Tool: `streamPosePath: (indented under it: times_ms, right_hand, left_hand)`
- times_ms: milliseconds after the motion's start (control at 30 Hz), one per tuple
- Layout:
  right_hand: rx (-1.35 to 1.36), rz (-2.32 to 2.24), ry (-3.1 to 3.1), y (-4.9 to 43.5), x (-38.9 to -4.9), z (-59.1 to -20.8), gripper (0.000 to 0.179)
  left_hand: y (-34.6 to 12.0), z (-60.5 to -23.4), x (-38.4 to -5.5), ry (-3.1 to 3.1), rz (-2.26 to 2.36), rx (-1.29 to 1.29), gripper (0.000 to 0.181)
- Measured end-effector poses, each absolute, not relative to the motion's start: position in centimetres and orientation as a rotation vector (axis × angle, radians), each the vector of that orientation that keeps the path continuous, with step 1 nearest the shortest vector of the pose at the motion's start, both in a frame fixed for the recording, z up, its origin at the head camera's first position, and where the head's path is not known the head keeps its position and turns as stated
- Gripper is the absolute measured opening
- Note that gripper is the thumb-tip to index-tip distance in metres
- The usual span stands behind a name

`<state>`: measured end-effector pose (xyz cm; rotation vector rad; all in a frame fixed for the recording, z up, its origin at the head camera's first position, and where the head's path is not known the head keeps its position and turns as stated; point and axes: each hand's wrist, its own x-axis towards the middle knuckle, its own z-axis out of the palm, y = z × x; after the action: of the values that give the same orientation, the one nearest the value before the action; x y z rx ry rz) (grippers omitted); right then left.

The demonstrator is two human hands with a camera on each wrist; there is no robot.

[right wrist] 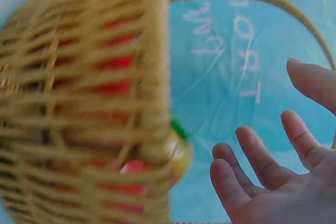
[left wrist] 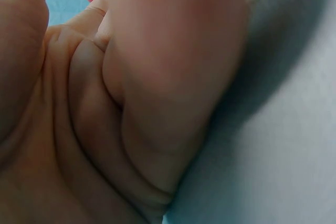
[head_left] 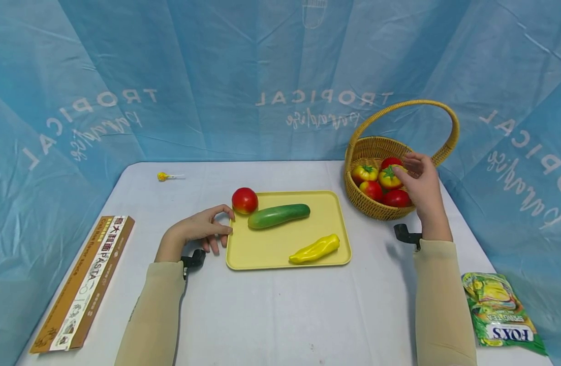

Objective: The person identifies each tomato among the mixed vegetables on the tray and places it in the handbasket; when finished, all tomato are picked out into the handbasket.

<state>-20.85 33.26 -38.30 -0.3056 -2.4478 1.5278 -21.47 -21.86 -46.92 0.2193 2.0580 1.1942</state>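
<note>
My left hand (head_left: 203, 229) is at the left edge of a yellow tray (head_left: 271, 254), its thumb and index fingertips at the rim; the left wrist view shows bent fingers close up. A round red fruit (head_left: 245, 201) sits at the tray's back left corner. A cucumber (head_left: 279, 216) and a yellow pepper (head_left: 314, 249) lie on the tray. My right hand (head_left: 422, 180) hovers over a wicker basket (head_left: 372, 206), fingers spread and apart from one another in the right wrist view. Just beside its fingertips is a yellow-red tomato (head_left: 390, 178) with a green top.
Several more red and yellow fruits (head_left: 372, 190) fill the basket, whose tall handle (head_left: 399, 105) arches above it. A pasta box (head_left: 84, 284) lies at the left, a lollipop (head_left: 163, 176) at the back left. On the right is a green candy bag (head_left: 502, 310). Blue curtain surrounds the table.
</note>
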Motion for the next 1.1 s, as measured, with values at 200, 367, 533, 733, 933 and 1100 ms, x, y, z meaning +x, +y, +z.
streamPosePath:
  times_ms: [200,367,533,733,933,1100]
  right_hand:
    - [-0.243,1.564,-2.425,31.7,-20.3,-37.1,0.059]
    - [-0.127,1.585,-2.411,29.9,-19.5,-35.7,0.054]
    - [0.027,1.606,-2.416,28.0,-18.9,-34.7,0.053]
    - [0.173,1.679,-2.412,25.8,-18.7,-34.6,0.052]
    - [0.327,1.788,-2.396,22.6,-19.4,-35.5,0.053]
    - [0.417,1.858,-2.397,19.7,-20.4,-36.2,0.054]
  left_hand:
    - [-22.0,-46.8,-21.4,2.054,1.195,0.208,0.049]
    - [-22.0,-46.7,-21.5,2.057,1.188,0.204,0.049]
    - [-22.0,-46.7,-21.5,2.055,1.193,0.203,0.048]
    - [-22.0,-46.7,-21.4,2.052,1.193,0.212,0.048]
    - [-21.8,-46.8,-21.3,2.047,1.195,0.216,0.048]
    - [-21.7,-46.4,-21.3,2.061,1.182,0.2,0.047]
